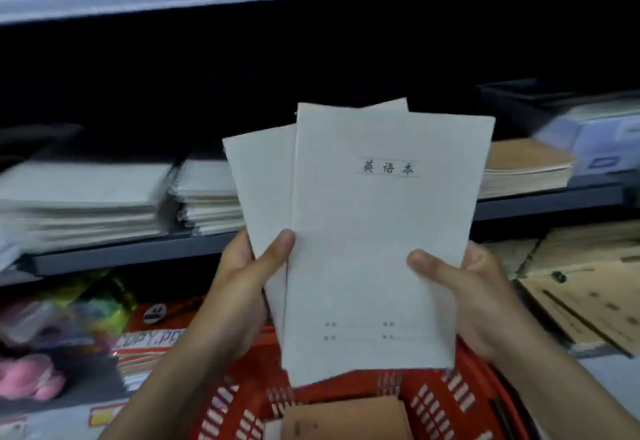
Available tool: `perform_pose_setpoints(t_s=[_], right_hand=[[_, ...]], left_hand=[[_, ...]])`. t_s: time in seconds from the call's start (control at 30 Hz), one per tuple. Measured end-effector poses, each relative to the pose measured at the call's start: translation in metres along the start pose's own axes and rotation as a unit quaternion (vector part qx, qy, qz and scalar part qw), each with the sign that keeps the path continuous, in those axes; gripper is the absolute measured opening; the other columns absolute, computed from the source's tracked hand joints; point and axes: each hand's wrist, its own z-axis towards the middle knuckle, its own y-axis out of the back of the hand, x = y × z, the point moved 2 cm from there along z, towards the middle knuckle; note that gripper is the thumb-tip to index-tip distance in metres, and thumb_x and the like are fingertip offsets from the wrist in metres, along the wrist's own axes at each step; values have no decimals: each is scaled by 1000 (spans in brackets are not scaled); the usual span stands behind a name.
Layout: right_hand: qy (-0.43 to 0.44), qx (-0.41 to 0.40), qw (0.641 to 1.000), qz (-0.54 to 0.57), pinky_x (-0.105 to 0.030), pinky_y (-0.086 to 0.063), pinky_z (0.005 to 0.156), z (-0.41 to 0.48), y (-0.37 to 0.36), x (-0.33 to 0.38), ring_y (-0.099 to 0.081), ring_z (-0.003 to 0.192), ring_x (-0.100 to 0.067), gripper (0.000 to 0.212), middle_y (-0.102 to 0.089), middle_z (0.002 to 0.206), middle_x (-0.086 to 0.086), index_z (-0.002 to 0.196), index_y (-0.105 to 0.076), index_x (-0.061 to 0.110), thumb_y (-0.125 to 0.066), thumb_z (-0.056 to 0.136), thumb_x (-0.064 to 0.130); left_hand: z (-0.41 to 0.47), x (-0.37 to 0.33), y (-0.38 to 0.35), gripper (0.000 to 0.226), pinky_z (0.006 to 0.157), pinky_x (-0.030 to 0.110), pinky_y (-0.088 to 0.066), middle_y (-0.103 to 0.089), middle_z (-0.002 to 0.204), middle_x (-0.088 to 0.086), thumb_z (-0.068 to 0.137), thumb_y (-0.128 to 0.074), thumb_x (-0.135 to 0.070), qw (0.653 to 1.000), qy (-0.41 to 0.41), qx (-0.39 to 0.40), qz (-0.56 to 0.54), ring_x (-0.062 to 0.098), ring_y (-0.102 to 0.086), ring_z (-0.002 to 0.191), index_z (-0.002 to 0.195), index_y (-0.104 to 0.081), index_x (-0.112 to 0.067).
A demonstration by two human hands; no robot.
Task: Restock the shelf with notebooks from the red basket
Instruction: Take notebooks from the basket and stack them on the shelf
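I hold a small fanned stack of pale grey notebooks (374, 232) upright in front of the shelf, the front one printed with black characters near its top. My left hand (242, 280) grips the stack's lower left edge, thumb on the front cover. My right hand (464, 287) grips the lower right edge, thumb on the cover too. Below them sits the red basket (433, 401), with a brown notebook (343, 419) lying inside it. The grey shelf (138, 252) runs behind the stack at mid height.
On the shelf lie stacks of pale notebooks (83, 197), (207, 194) at left and a brown-covered stack (526, 169) with a blue-white box (599, 142) at right. Below are an orange copy-paper pack (156, 332), colourful packets (86, 304) and brown cardboard sheets (588, 294).
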Motion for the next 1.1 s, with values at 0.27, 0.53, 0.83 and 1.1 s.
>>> perform_pose_setpoints(t_s=[0.27,0.53,0.83,1.1], right_hand=[[39,46,987,-152,-47,-54,91,51,-11,65,-71,100,-18,31,-74,110,7,116,-66,30,-66,91,12],[57,1,962,-265,-33,-51,90,50,3,54,-64,99,7,51,-67,108,31,120,-51,48,-75,83,22],[-5,-29,986,-167,-38,-56,74,52,9,64,-74,90,-15,42,-75,101,11,120,-55,42,-70,86,21],[-47,9,960,-276,-24,-52,62,22,23,73,-71,73,-10,49,-75,91,11,116,-60,35,-78,77,12]], left_hand=[[17,6,-25,60,51,37,-56,-65,126,-4,86,-59,-10,997,52,44,29,28,-71,98,134,-43,-42],[44,2,-30,61,48,34,-51,-71,111,1,75,-53,-6,985,99,91,111,27,-66,70,123,-53,-43],[52,7,-49,33,30,18,-28,-66,77,14,102,-41,-33,987,114,-17,110,18,-43,34,118,-58,-9],[28,16,-65,36,43,24,-42,-72,87,-5,98,-53,-25,970,18,-160,182,14,-55,46,131,-45,-35]])
